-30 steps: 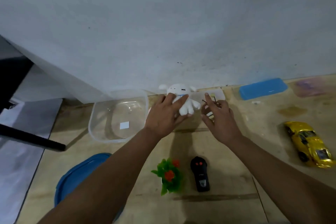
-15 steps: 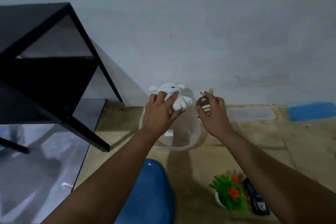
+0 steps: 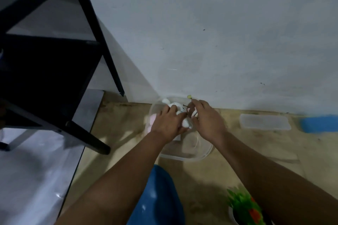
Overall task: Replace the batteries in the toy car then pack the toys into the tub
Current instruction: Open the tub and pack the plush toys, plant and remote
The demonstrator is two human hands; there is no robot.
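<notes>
Two bare forearms entered from the bottom edge of the head view, each ending in a bare hand: the left hand [image 3: 167,124] and the right hand [image 3: 207,121]. No sleeve or cuff showed anywhere along either arm up to the frame edge, and nothing was worn at either wrist. The fingers [image 3: 165,110] carried no rings that could be made out, and no gloves covered either hand. Nails and finer details were too blurred to tell.
</notes>
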